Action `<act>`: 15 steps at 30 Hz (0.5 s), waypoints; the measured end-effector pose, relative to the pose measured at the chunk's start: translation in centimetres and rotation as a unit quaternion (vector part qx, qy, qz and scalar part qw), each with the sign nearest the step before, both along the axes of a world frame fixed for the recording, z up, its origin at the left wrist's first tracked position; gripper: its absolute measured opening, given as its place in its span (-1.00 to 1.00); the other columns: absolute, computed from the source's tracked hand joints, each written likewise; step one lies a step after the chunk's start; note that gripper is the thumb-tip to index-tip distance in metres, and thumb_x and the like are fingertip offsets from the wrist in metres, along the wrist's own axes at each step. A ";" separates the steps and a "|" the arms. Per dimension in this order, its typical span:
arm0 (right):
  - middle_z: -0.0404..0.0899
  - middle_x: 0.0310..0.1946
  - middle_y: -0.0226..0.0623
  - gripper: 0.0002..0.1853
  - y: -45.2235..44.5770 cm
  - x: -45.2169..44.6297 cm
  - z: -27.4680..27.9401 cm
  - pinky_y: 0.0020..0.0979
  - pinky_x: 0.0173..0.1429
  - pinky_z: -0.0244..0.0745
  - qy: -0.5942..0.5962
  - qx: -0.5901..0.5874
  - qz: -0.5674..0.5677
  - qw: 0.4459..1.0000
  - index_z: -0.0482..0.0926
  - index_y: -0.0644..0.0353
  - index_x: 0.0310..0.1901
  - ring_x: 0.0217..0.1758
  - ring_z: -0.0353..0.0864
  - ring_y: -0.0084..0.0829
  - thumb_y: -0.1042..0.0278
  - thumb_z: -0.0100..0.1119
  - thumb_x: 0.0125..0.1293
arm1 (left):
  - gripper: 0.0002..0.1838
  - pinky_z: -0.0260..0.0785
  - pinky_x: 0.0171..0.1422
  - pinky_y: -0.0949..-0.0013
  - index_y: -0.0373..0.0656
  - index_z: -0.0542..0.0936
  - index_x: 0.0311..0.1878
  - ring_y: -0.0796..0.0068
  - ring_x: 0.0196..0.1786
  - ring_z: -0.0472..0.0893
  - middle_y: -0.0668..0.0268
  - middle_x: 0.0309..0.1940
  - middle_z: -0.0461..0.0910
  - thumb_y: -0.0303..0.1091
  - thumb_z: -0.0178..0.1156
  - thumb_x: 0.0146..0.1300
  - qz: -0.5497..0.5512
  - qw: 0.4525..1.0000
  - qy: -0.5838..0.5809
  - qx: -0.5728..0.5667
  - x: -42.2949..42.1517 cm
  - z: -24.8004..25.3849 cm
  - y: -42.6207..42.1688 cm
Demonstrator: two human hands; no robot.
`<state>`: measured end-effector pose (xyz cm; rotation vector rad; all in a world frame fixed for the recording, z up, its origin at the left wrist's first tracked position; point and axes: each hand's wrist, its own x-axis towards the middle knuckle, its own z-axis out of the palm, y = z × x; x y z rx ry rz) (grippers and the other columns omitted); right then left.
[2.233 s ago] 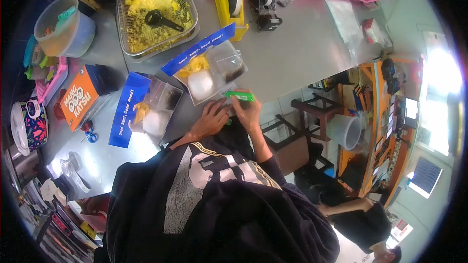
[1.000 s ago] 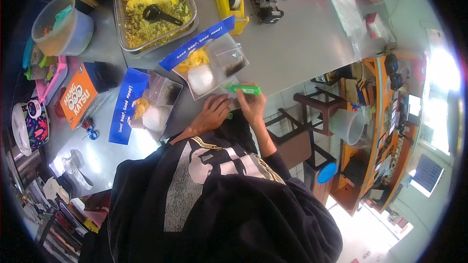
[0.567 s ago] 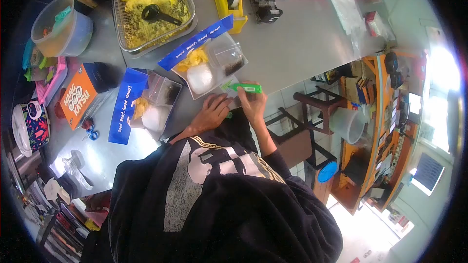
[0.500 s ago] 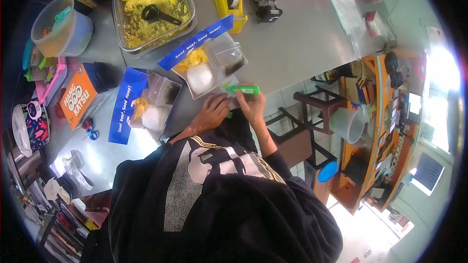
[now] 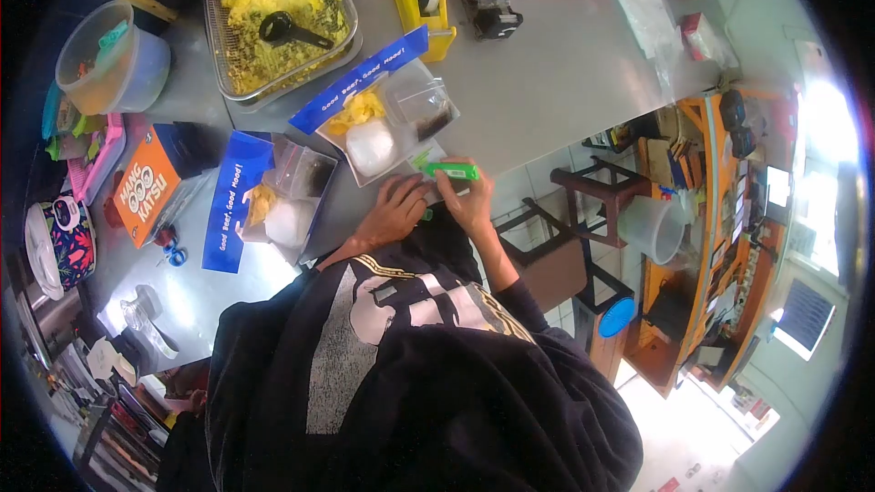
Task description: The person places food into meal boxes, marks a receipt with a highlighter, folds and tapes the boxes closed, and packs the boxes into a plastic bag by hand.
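My right hand (image 5: 468, 202) grips a green marker (image 5: 453, 170), its tip end towards a small printed paper slip (image 5: 425, 160) on the steel table. My left hand (image 5: 394, 211) rests beside the slip with fingers bent down on the tabletop. By its thumb pokes out a small green cap (image 5: 427, 215), partly hidden and apparently held. Just beyond my hands is an open blue-and-white food box (image 5: 363, 80) with a white wrapped mound (image 5: 370, 148), yellow food (image 5: 357, 109) and a clear bag (image 5: 417, 100). A similar food box (image 5: 239, 187) stands to the left.
A wire-mesh basket (image 5: 217, 50) holds yellow food and a black scoop (image 5: 293, 32). Behind are a yellow tape dispenser (image 5: 437, 32) and a black one (image 5: 497, 20). An orange box (image 5: 150, 184) and clear tub (image 5: 146, 64) stand left; stools (image 5: 597, 184) stand right.
The view has shifted slightly, moving the table items a little to the left. The green marker is tilted a bit differently over the slip; both hands stay in nearly the same place.
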<state>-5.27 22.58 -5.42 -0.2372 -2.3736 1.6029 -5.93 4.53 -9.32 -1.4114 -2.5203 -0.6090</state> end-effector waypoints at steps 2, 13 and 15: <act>0.67 -0.39 -0.30 -0.85 0.0 0.0 -0.4 -0.49 -0.32 0.51 -0.037 -0.005 -0.021 0.999 0.63 0.27 -0.22 -0.43 0.61 -0.57 0.52 0.34 0.16 | -0.78 0.20 0.37 -0.06 -0.16 0.51 -0.14 0.23 0.31 0.42 0.22 0.17 0.50 -0.32 0.15 0.15 0.001 1.000 -0.005 0.002 0.0 0.0 0.0; 0.68 -0.33 -0.28 -0.85 0.8 0.3 -1.5 -0.47 -0.23 0.53 -0.025 -0.013 -0.010 1.000 0.62 0.29 -0.21 -0.31 0.64 -0.55 0.55 0.32 0.17 | -0.82 0.18 0.36 -0.07 -0.17 0.49 -0.27 0.21 0.32 0.43 0.20 0.17 0.51 -0.36 0.22 0.08 0.001 1.000 0.011 0.029 0.0 -0.4 0.2; 0.68 -0.33 -0.29 -0.86 0.7 0.0 -1.2 -0.48 -0.23 0.53 -0.027 -0.044 -0.044 0.998 0.62 0.29 -0.21 -0.31 0.62 -0.57 0.55 0.32 0.18 | -0.81 0.19 0.36 -0.05 -0.16 0.49 -0.21 0.22 0.31 0.44 0.22 0.17 0.51 -0.33 0.21 0.14 0.001 1.000 -0.009 0.017 -0.1 -0.3 -0.1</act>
